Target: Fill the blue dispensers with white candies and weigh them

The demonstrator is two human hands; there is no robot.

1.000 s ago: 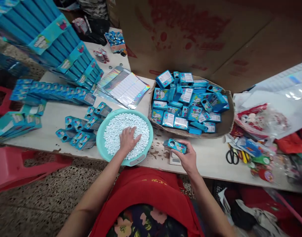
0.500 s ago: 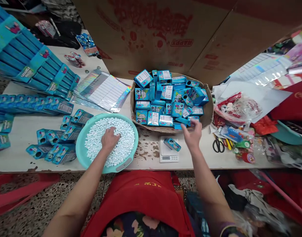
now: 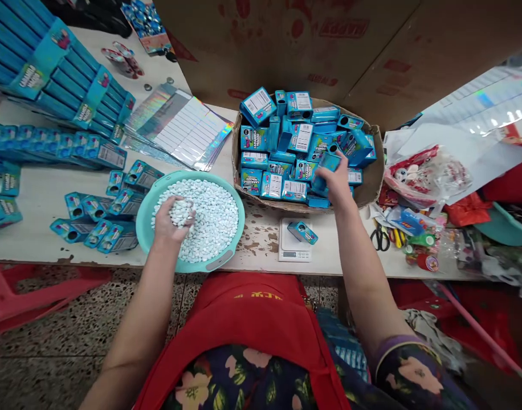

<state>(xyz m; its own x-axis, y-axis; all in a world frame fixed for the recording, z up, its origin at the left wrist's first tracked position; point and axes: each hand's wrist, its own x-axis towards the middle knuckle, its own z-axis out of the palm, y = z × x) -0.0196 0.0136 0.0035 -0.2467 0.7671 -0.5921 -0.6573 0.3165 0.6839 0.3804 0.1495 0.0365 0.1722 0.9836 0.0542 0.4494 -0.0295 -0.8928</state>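
Observation:
My left hand (image 3: 172,221) is cupped round a scoop of small white candies (image 3: 182,212), just above the candies heaped in a turquoise basin (image 3: 142,219). In my right hand (image 3: 338,181) is a small blue candy box (image 3: 328,165), gripped over the front of a cut-down cardboard carton (image 3: 261,200). Several more blue candy boxes (image 3: 273,185) lie jumbled in that carton. On a white digital scale (image 3: 294,254) near the table's front edge rests one blue candy box (image 3: 302,232), lying on its side.
Several blue boxes (image 3: 94,210) with round openings stand left of the basin. Holographic sheets (image 3: 184,131) lie behind it. A large cardboard box (image 3: 286,51) walls off the back. Black scissors (image 3: 379,239) and a plastic bag (image 3: 436,173) are at right; a red stool (image 3: 34,290) is below left.
My left hand has come up from the candies, turned over and holding a scoop. My right hand has moved to the carton and now grips a box. The view has shifted slightly.

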